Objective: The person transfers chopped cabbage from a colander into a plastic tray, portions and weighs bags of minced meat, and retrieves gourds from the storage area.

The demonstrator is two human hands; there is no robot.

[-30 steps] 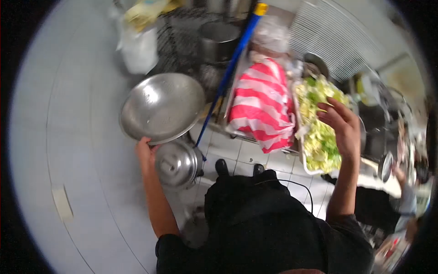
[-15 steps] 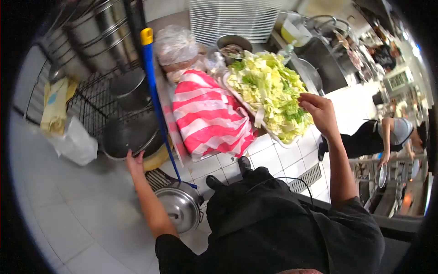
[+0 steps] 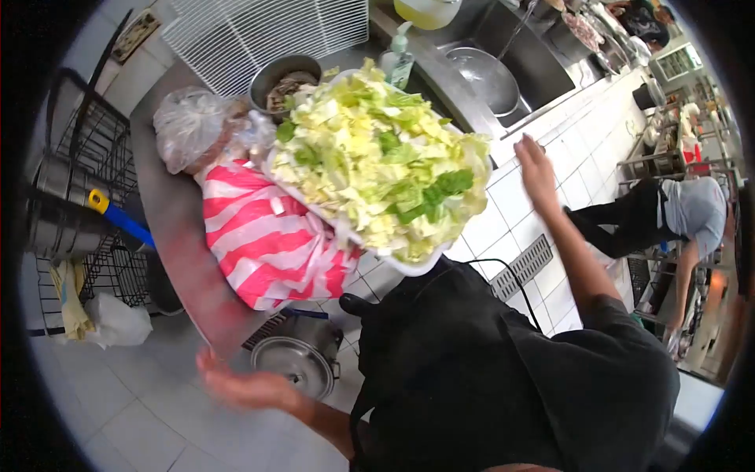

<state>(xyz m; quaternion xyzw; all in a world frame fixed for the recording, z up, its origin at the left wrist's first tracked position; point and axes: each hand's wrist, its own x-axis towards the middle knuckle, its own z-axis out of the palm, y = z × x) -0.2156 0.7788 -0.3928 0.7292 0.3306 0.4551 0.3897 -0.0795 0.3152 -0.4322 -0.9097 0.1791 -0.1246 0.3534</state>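
Observation:
A white tray (image 3: 413, 266) heaped with chopped leafy greens (image 3: 385, 169) stands at the centre, overlapping a red-and-white striped plastic bag (image 3: 271, 236). Just right of the tray, my right hand (image 3: 538, 175) is held with its fingers stretched out, apart from the tray and with nothing in it. My left hand (image 3: 245, 385) is blurred by motion; it hovers by the front corner of the steel table (image 3: 177, 197), and its fingers look loosely spread around nothing. Below the table, near that hand, sits a lidded metal pot (image 3: 292, 366).
A pot with food (image 3: 281, 85), a clear plastic bag (image 3: 189, 126) and a soap bottle (image 3: 398, 57) stand behind. Water runs beside a metal bowl (image 3: 484, 79) in the sink. A wire rack (image 3: 98, 252) is at left; another person (image 3: 676, 208) bends at right.
My left hand has left the dark pan's rim on the rack and moved toward the table corner. My view has turned, bringing the greens closer. My right hand has straightened its fingers.

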